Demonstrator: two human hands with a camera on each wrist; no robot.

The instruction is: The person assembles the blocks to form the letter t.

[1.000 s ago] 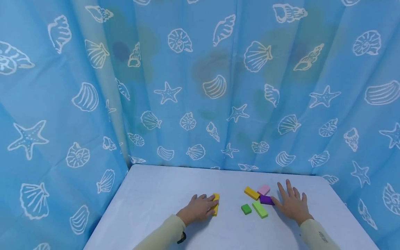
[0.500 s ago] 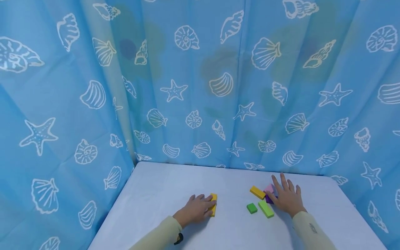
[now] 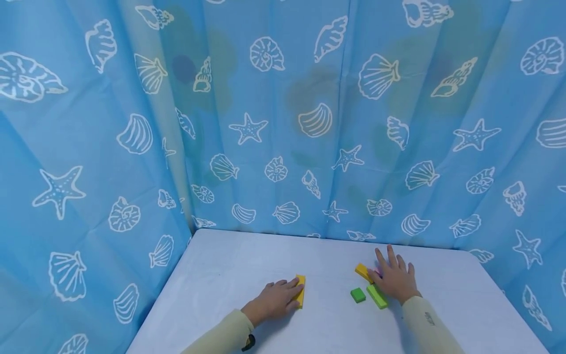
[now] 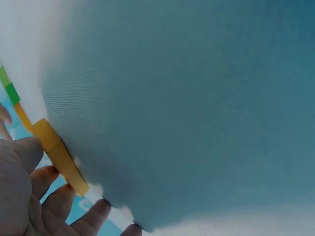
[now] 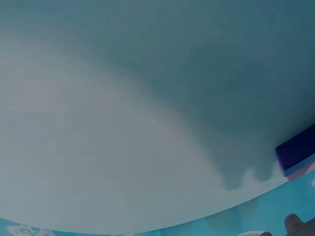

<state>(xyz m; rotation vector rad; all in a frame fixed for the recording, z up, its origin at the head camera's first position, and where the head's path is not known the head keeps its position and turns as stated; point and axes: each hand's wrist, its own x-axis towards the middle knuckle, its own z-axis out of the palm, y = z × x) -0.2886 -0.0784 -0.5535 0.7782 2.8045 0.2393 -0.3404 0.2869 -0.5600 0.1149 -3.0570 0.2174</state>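
Note:
In the head view my left hand (image 3: 275, 299) lies at a yellow block (image 3: 301, 294), its fingers reaching over it. The left wrist view has two yellow pieces end to end with a seam, thumb and fingertips touching them. My right hand (image 3: 397, 281) is spread above the loose blocks, its thumb by another yellow block (image 3: 362, 271). A bit of a pink block (image 3: 378, 271) shows between thumb and index finger. The purple block (image 5: 298, 149) appears in the right wrist view only; the hand hides it from the head camera.
A light green block (image 3: 377, 297) and a small green block (image 3: 358, 295) lie near the right hand. All rest on a white table (image 3: 230, 265). A blue curtain (image 3: 283, 132) with shell prints stands behind the table and along its sides.
My right hand has shifted left over the pink and purple blocks, covering more of them. The left hand stays at its yellow block, with only a slight drift. The head view has turned slightly.

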